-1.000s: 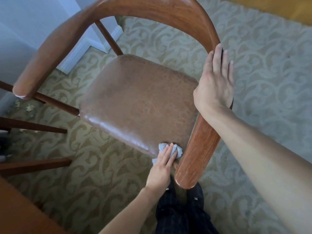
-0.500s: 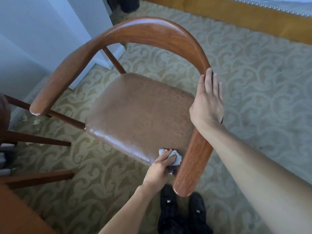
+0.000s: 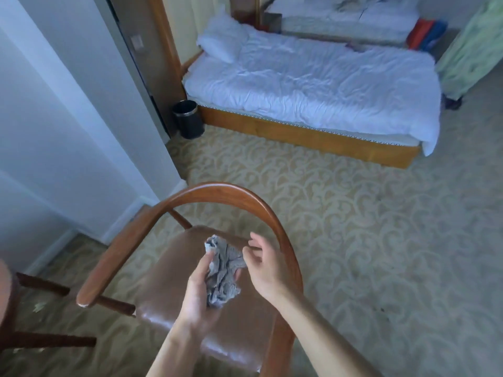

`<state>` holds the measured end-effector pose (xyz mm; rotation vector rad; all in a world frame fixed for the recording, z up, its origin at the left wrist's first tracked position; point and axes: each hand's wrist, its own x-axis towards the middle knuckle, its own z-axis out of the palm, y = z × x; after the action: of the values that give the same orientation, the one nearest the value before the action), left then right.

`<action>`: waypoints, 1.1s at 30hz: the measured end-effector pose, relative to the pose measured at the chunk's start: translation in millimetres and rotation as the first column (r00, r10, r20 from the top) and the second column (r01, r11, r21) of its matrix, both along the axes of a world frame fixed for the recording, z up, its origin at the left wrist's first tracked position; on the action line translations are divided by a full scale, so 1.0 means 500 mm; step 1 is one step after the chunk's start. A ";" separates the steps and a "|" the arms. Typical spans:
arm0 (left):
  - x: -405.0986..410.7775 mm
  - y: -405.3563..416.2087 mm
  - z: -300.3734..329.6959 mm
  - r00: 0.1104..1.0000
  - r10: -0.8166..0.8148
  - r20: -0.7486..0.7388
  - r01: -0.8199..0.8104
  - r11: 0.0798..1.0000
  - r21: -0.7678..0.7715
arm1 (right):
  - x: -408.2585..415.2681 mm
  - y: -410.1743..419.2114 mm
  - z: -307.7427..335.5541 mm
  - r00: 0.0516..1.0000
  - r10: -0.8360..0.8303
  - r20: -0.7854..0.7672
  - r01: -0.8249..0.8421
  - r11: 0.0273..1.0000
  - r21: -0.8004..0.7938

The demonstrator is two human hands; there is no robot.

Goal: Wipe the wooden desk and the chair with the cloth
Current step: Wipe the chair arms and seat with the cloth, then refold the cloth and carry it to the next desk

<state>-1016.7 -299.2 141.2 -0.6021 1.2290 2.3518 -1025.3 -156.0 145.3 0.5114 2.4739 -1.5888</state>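
1. Both hands have left the chair (image 3: 217, 194); the cloth (image 3: 223, 270) is lifted off the seat's front corner.
2. Left hand (image 3: 198, 289) grips the crumpled cloth above the seat.
3. Right hand (image 3: 264, 268), just right of it, pinches the cloth's edge, other fingers loosely spread.

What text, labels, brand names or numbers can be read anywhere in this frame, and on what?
None can be read.
The cloth, chair and black bin show no print.
The small plate on the door frame is too blurred to tell whether it bears any text.
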 end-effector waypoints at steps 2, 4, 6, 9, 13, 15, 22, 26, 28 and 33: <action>-0.014 0.005 0.088 0.996 0.000 -0.089 0.000 1.000 0.001 | -0.007 -0.017 0.081 0.999 0.005 -0.046 -0.006 1.000 -0.019; -0.027 0.012 0.171 0.990 0.020 -0.138 -0.025 0.999 -0.030 | -0.016 -0.023 0.168 0.995 0.014 -0.102 -0.013 1.000 0.008; -0.036 0.017 0.251 0.982 0.030 -0.189 -0.047 0.995 -0.089 | -0.025 -0.024 0.246 0.985 -0.007 -0.170 -0.004 0.998 -0.066; -0.036 0.021 0.365 0.962 -0.012 -0.272 -0.048 0.976 -0.213 | -0.028 -0.016 0.355 0.970 -0.127 -0.207 0.067 0.959 -0.275; -0.027 0.030 0.488 0.917 -0.112 -0.383 -0.018 0.948 -0.319 | 0.007 0.027 0.479 0.953 -0.232 -0.195 0.135 0.901 -0.412; -0.031 0.059 0.534 0.878 -0.172 -0.446 0.013 0.941 -0.337 | 0.034 0.063 0.532 0.938 -0.281 -0.205 0.178 0.894 -0.412; -0.038 0.226 0.603 0.641 -0.530 -0.555 0.192 0.811 -0.552 | 0.123 0.258 0.663 0.787 -0.567 -0.243 0.403 0.770 -0.495; 0.024 0.431 0.732 0.706 -0.514 -0.487 0.270 0.831 -0.486 | 0.192 0.399 0.703 0.628 -0.743 -0.234 0.464 0.598 -0.653; 0.058 0.533 0.761 0.675 -0.559 -0.483 0.365 0.821 -0.440 | 0.246 0.486 0.724 0.583 -0.779 -0.233 0.478 0.560 -0.676; 0.196 0.776 0.835 0.627 -0.655 -0.421 0.643 0.741 -0.195 | 0.408 0.684 0.786 0.492 -0.834 -0.251 0.512 0.510 -0.691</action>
<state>-918.7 88.6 558.8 0.4150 1.3689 1.8681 -821.2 185.9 538.2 1.2457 1.9833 -3.0581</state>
